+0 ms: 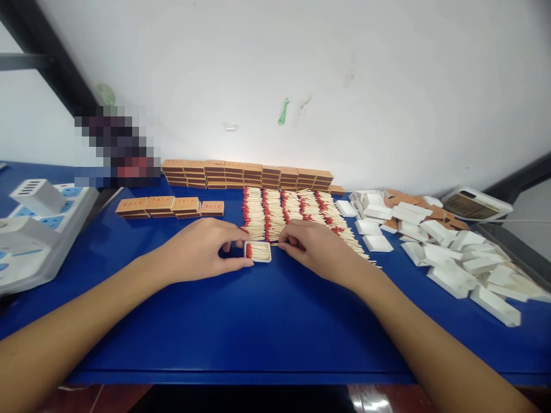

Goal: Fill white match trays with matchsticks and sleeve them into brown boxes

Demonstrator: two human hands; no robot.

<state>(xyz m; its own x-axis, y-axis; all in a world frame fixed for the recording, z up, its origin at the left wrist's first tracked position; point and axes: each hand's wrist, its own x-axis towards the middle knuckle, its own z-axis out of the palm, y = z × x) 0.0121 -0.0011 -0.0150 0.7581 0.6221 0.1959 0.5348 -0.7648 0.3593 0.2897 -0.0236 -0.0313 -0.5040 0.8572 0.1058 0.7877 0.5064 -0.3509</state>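
A small white matchbox tray (267, 258) lies on the blue table, with red-headed matches (258, 251) inside, heads to the left. My left hand (202, 249) grips the tray's left end between thumb and fingers. Just right of the tray, my right hand (316, 246) is closed in a pinch at the near edge of the loose matches; whatever is between its fingertips is too small to make out. Beyond both hands, loose matches (253, 212) lie in several side-by-side rows, partly hidden by my right hand.
Closed matchboxes (228, 172) are stacked along the wall, with a shorter row of matchboxes (161, 206) at left. White trays (447, 269) and brown sleeves are heaped at right beside a phone (477, 203). A power strip (51, 241) with plugs occupies the left.
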